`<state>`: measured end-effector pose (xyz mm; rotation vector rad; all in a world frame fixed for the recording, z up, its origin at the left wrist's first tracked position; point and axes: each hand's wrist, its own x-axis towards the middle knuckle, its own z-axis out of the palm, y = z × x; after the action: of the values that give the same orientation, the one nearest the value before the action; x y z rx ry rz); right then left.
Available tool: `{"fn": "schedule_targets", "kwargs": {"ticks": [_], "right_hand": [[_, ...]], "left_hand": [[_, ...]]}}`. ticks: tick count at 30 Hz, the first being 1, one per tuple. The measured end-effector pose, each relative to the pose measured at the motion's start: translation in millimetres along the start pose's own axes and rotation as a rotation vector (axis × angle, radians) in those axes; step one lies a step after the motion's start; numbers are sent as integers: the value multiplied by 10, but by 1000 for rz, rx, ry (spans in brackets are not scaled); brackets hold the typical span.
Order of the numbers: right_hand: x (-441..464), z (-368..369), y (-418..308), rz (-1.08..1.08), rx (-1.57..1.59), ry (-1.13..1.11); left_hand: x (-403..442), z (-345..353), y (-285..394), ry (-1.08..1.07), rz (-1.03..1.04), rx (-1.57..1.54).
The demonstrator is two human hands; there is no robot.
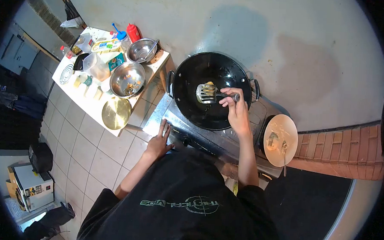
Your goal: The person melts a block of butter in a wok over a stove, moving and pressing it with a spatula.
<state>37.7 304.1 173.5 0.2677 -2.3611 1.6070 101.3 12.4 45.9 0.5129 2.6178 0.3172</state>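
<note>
My right hand (237, 109) is wrapped round the dark handle of a slotted metal spatula (206, 94), which is held over the inside of a black wok (194, 73). A small yellowish piece of food (209, 83) shows beside the spatula's head. The wok, with a loop handle on each side, stands on a steel stove (208, 140). At the stove's left front edge rests my left hand (159, 143), holding nothing, its fingers spread.
On a white table (65, 88) at the left are steel bowls (127, 79), a gold-coloured lid (116, 113), a red bottle (133, 32) and several containers. Right of the wok sits a pale bowl (281, 128) with a spoon. A wall (264, 24) rises behind the wok.
</note>
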Motion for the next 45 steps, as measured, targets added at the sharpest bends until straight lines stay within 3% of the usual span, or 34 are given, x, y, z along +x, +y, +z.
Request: {"fn": "schedule_targets", "kwargs": {"ticks": [6, 19, 22, 24, 28, 38, 43, 45], "right_hand": [[-68, -117, -200, -162, -147, -79], [-108, -95, -138, -181, -231, -153], [-86, -70, -105, -170, -261, -78], [-85, -102, -50, -31, -322, 74], [-22, -195, -283, 189, -247, 150], [2, -141, -228, 140, -518, 74], [48, -102, -296, 178, -415, 90], [30, -91, -324, 69, -298, 241]], "left_hand": [[-1, -45, 36, -29, -17, 28], [-11, -64, 35, -34, -13, 44], [-19, -77, 42, -44, -25, 31], [-22, -59, 29, 2, 9, 12], [-19, -99, 70, -42, -26, 14], [-4, -51, 29, -24, 1, 81], [5, -13, -16, 13, 44, 48], [2, 4, -23, -10, 25, 56]]}}
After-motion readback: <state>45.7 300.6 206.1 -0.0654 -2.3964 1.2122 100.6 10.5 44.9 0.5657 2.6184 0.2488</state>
